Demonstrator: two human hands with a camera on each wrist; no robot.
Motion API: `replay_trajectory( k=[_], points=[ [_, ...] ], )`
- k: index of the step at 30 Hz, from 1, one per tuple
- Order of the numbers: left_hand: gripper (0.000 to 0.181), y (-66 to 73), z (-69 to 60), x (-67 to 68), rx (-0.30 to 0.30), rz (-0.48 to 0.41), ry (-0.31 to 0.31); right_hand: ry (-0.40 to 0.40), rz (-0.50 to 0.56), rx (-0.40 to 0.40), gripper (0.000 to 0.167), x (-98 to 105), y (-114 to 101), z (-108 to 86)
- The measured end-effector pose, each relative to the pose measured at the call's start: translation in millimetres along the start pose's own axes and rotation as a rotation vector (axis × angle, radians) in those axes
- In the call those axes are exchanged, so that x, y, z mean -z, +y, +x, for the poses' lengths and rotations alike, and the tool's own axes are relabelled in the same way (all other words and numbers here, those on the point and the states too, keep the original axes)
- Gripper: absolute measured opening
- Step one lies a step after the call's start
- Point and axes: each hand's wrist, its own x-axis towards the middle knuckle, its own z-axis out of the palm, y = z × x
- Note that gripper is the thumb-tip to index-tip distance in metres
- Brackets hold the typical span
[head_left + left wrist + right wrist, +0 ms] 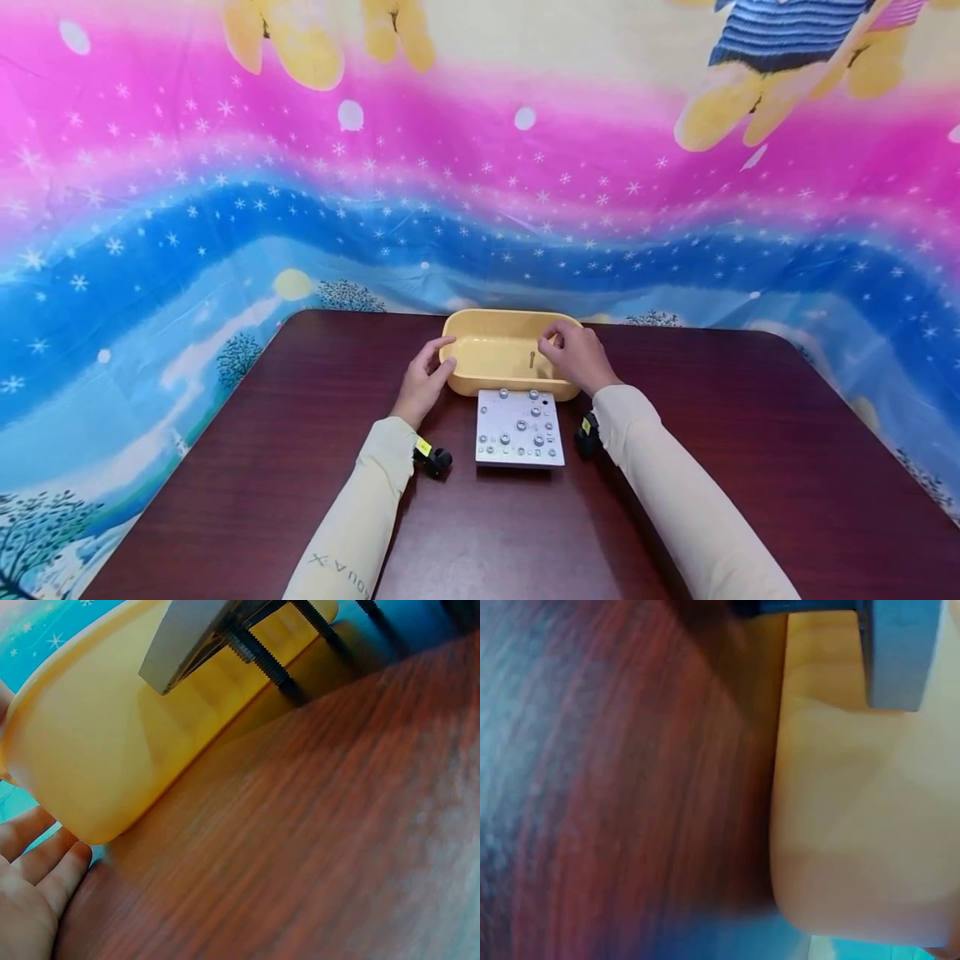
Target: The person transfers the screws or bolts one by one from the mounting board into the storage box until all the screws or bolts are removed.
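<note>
Bolts (521, 426) sit in plate (495, 421) nearside of fingers, one hole (545, 402) seemingly left, screw (532, 359) in bin (480, 387) beside right hand (579, 354), pinch contents unclear, left hand (422, 387) fingers spread.

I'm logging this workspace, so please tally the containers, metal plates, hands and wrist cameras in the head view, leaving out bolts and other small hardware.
Yellow containers: 1
Metal plates: 1
Hands: 2
Black wrist cameras: 2
Total: 6
</note>
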Motion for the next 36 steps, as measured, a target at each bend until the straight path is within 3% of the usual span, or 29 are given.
replay_trajectory(
  k=[7,12,16,31,36],
  points=[
    [0.039,-0.6,0.7,-5.9,0.014,-0.015,0.003,0.080,0.151,0.044,0.012,14.3,2.0,-8.2],
    [0.040,-0.3,2.9,-6.0,-0.003,-0.025,0.004,0.149,0.190,0.081,0.013,24.7,2.5,-14.5],
    [0.040,0.8,3.3,-3.9,0.002,-0.021,-0.003,0.156,0.205,0.095,0.014,30.5,-0.1,-24.0],
    [0.041,-1.9,0.7,-1.4,0.017,-0.005,-0.003,-0.092,0.143,0.229,0.004,49.4,-28.3,-59.2],
    [0.040,-2.0,1.3,0.8,0.029,-0.007,-0.005,-0.211,0.086,0.213,0.006,51.4,-36.2,-65.4]
  ],
)
